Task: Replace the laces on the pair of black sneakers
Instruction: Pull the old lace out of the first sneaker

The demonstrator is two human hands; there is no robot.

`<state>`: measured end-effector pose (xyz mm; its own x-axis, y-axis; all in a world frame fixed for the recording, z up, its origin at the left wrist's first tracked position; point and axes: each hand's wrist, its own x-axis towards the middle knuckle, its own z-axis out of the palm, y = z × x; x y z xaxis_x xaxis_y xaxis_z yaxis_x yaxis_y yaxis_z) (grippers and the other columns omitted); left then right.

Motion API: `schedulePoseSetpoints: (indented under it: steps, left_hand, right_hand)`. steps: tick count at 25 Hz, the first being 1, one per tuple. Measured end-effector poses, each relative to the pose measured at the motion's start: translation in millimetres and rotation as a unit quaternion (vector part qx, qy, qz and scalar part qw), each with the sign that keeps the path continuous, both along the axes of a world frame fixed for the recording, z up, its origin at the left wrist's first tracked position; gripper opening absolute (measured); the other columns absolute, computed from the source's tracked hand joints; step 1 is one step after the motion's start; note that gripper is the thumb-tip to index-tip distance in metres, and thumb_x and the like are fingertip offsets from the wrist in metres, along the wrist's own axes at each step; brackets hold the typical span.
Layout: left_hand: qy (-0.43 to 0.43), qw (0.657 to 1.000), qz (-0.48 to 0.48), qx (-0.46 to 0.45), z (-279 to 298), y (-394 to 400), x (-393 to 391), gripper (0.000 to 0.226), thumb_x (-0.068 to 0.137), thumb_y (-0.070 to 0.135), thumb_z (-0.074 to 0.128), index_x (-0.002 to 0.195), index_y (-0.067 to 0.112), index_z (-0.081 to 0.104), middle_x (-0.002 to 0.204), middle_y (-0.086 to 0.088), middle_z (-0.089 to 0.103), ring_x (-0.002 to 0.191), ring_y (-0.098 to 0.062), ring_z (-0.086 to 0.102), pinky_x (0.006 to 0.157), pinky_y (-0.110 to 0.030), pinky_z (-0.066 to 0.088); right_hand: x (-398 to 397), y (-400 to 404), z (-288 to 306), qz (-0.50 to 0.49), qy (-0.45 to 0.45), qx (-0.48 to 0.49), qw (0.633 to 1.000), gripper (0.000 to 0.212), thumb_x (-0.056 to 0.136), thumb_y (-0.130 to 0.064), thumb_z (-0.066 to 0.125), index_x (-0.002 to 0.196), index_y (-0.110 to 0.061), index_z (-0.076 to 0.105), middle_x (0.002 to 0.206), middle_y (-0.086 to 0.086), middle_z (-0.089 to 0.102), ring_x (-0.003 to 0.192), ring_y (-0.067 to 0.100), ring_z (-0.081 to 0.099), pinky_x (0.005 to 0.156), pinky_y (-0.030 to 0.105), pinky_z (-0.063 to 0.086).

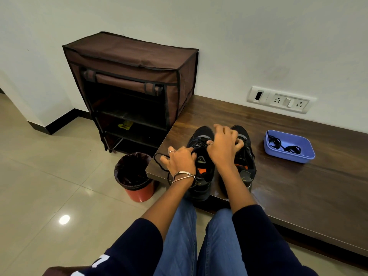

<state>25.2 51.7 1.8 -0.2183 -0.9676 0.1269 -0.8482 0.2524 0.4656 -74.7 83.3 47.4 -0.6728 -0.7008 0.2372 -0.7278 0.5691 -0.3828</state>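
Two black sneakers stand side by side on the dark wooden bench [298,186], toes toward the wall. My left hand [179,161] pinches a black lace [159,162] at the left sneaker [201,156]; a loose loop of it hangs over the bench's left edge. My right hand [224,144] lies over the gap between the shoes, its fingers curled around lace at the left sneaker's eyelets and reaching onto the right sneaker [246,156]. A blue plastic tray [298,156] to the right holds a bundle of black laces [286,147].
A brown fabric shoe rack [131,86] stands on the floor left of the bench, its front flap rolled up. A red bin with a black liner [135,176] sits below the bench's left corner. Wall sockets [280,99] are behind the bench. My knees are right at the bench's front edge.
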Motion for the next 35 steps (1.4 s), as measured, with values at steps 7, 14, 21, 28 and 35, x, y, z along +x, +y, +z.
schedulePoseSetpoints:
  steps: [7, 14, 21, 28, 35]
  left_hand:
    - [-0.001, 0.999, -0.015, -0.031, -3.8, -1.8, 0.7, 0.024, 0.095, 0.036, 0.047, 0.106, 0.033, 0.068, 0.102, 0.007, 0.067, 0.108, -0.020, 0.043, 0.092, -0.044, 0.023]
    - [0.003, 0.999, -0.023, -0.041, -7.6, -5.1, -1.1, 0.023, 0.094, 0.033, 0.048, 0.103, 0.030, 0.069, 0.099, 0.005, 0.067, 0.104, -0.021, 0.046, 0.090, -0.043, 0.024]
    - [0.001, 0.997, -0.073, -0.019, -7.8, -10.8, -1.3, 0.023, 0.095, 0.031, 0.051, 0.109, 0.020, 0.065, 0.105, -0.004, 0.059, 0.097, -0.029, 0.058, 0.072, -0.038, 0.046]
    - [0.019, 0.996, -0.076, -0.028, -8.4, -9.5, 0.6, 0.021, 0.096, 0.032, 0.051, 0.107, 0.021, 0.064, 0.102, -0.004, 0.057, 0.094, -0.028, 0.058, 0.063, -0.035, 0.042]
    - [0.023, 0.997, -0.074, -0.022, -9.6, -11.5, -1.0, 0.022, 0.096, 0.029, 0.050, 0.108, 0.018, 0.064, 0.104, -0.005, 0.057, 0.097, -0.030, 0.056, 0.065, -0.036, 0.041]
  right_hand:
    - [11.4, -7.0, -23.9, 0.098, 0.107, 0.110, 0.983, 0.012, 0.089, -0.014, 0.058, 0.097, -0.017, 0.066, 0.114, 0.004, 0.059, 0.110, 0.025, 0.054, 0.096, 0.045, 0.034]
    - [15.0, 17.5, -2.9, -0.098, -0.204, -0.416, 0.881, 0.012, 0.088, -0.011, 0.065, 0.081, -0.008, 0.056, 0.076, -0.001, 0.061, 0.078, 0.019, 0.059, 0.073, 0.041, 0.049]
    - [15.3, 3.2, -4.1, -0.011, 0.082, 0.057, 0.995, 0.038, 0.086, -0.020, 0.067, 0.122, -0.024, 0.057, 0.150, 0.006, 0.032, 0.136, 0.037, 0.021, 0.106, 0.059, 0.021]
    - [14.8, -0.5, -27.6, 0.028, 0.000, 0.005, 1.000, 0.010, 0.087, -0.020, 0.062, 0.090, -0.018, 0.071, 0.104, 0.001, 0.067, 0.104, 0.026, 0.059, 0.092, 0.044, 0.040]
    - [18.3, 11.7, -17.6, -0.103, -0.354, -0.429, 0.825, 0.013, 0.094, -0.008, 0.056, 0.083, -0.014, 0.054, 0.087, 0.008, 0.070, 0.074, 0.021, 0.072, 0.070, 0.042, 0.059]
